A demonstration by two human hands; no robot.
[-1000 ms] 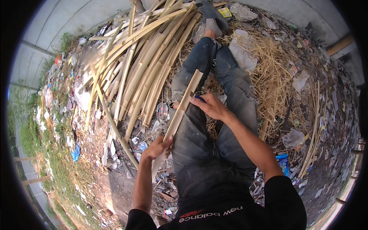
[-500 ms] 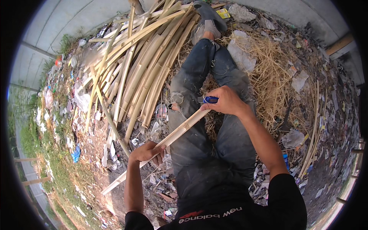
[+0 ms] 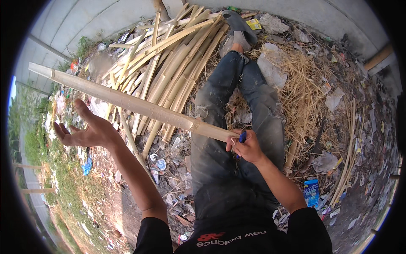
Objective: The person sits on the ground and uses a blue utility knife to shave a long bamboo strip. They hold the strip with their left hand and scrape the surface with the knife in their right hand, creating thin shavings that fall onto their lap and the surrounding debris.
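Note:
A long split bamboo strip (image 3: pixel 139 106) slants across the view, its far end up at the left and its near end over my lap. My right hand (image 3: pixel 247 147) is closed round the near end. A small blue tool (image 3: pixel 242 136), which looks like a cutter, is held in that same hand, mostly hidden by the fingers. My left hand (image 3: pixel 89 129) is off the strip, below its left half, palm turned up and fingers spread. Beyond the strip lies a pile of split bamboo strips (image 3: pixel 169 72), beside my outstretched legs (image 3: pixel 215 97).
Dry shavings (image 3: pixel 304 84) heap to the right of my legs. A few thin strips (image 3: pixel 349 148) lie farther right. Litter covers the ground, with a blue packet (image 3: pixel 311 192) near my right elbow. A grey wall (image 3: pixel 105 19) stands behind the pile.
My left hand has let go of the strip and opened out to the left. The strip has swung so its free end points up left; my right hand has come nearer with its end.

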